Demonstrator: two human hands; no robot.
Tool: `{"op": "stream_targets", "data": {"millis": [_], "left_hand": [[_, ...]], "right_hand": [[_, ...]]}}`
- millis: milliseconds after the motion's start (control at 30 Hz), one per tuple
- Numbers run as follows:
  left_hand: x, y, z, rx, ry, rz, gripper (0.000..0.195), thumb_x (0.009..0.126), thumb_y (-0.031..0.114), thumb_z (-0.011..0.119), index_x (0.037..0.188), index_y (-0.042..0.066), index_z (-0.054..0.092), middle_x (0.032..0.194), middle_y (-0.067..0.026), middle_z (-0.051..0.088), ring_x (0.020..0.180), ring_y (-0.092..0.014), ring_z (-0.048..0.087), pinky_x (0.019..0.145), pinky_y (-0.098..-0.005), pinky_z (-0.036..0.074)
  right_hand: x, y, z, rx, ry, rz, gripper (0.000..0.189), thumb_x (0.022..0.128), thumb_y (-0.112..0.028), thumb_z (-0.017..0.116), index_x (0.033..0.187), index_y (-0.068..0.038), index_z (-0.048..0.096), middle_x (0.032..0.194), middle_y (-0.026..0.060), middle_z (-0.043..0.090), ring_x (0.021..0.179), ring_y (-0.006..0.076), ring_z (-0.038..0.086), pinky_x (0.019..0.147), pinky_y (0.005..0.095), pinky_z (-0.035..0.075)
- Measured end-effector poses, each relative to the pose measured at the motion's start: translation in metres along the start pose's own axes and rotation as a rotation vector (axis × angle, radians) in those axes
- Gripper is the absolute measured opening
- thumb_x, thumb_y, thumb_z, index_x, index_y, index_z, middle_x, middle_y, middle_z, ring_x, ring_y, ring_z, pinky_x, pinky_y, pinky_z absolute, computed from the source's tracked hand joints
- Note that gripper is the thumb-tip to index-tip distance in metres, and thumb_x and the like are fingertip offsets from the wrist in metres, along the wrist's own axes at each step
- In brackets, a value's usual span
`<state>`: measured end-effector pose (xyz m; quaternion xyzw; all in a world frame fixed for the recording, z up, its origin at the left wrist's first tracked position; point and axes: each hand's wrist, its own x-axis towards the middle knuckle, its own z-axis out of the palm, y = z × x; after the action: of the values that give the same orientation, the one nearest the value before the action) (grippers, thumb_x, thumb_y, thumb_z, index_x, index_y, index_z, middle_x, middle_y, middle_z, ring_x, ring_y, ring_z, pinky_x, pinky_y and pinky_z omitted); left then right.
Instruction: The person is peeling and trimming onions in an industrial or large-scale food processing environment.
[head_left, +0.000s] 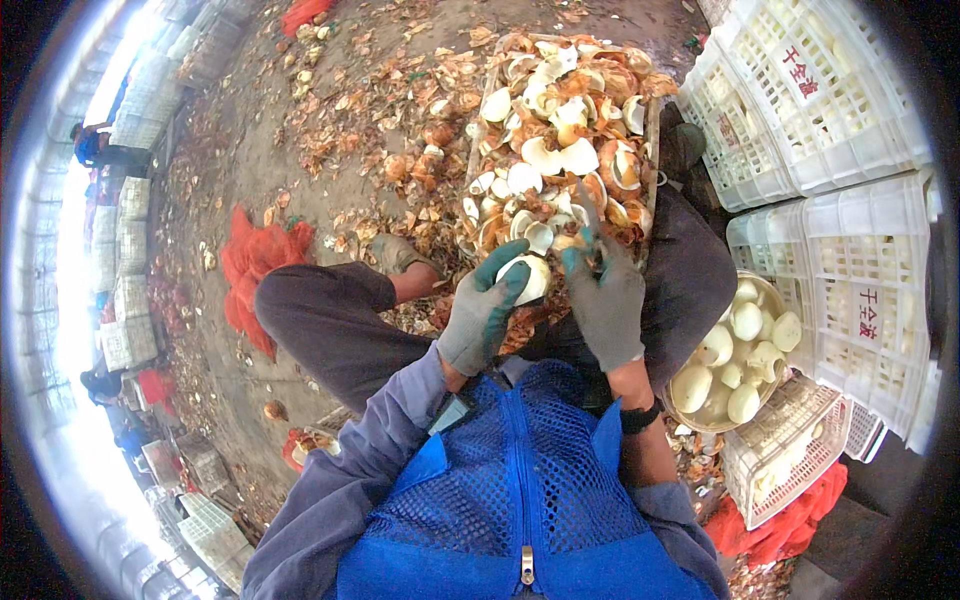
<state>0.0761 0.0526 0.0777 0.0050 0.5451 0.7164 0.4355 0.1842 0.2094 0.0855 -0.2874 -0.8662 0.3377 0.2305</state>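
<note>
My left hand (484, 315), in a grey glove with teal fingertips, grips a peeled white onion (529, 279) above my lap. Close on its right is my right hand (609, 300), gloved the same way, its fingers curled around what looks like a knife (587, 204) pointing away from me; the handle is mostly hidden. Just beyond both hands a crate heaped with onion peelings (559, 159) holds brown skins and thick white pieces.
At my right stand a round basin of peeled onions (681, 409), stacked white plastic crates (814, 202) and a lower crate (787, 469). Red mesh bags (259, 259) and loose skins (360, 142) lie on the floor. People are at the far left.
</note>
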Motion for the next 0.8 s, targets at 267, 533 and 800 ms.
{"op": "stream_targets", "data": {"millis": [267,533,800], "left_hand": [[-0.004,-0.002,0.003,0.232,-0.018,0.069,0.062,0.102,0.037,0.076,0.148,-0.001,0.059,0.133,-0.0103,0.071,0.117,-0.016,0.067,0.104,-0.03,0.053],[-0.006,0.003,0.007,0.264,-0.031,0.043,0.062,0.103,0.038,0.074,0.15,-0.001,0.058,0.134,-0.009,0.07,0.118,-0.016,0.067,0.105,-0.031,0.053],[0.0,0.005,0.0,0.251,-0.107,0.006,0.066,0.104,0.04,0.074,0.152,0.0,0.055,0.14,-0.0082,0.067,0.125,-0.017,0.063,0.108,-0.0311,0.05]], "right_hand": [[-0.022,0.014,0.019,0.068,-0.096,-0.216,0.031,0.103,-0.027,0.069,0.116,0.001,0.07,0.101,0.0267,0.073,0.094,0.0465,0.071,0.088,0.0545,0.054],[-0.017,0.015,0.024,0.454,-0.309,0.421,0.024,0.1,-0.022,0.069,0.101,0.002,0.074,0.087,0.0193,0.074,0.078,0.0365,0.072,0.076,0.0465,0.056],[-0.008,-0.011,0.012,0.77,-0.163,0.593,0.024,0.099,-0.022,0.07,0.098,0.002,0.075,0.074,0.0048,0.068,0.069,0.0139,0.065,0.062,0.0371,0.051]]}}
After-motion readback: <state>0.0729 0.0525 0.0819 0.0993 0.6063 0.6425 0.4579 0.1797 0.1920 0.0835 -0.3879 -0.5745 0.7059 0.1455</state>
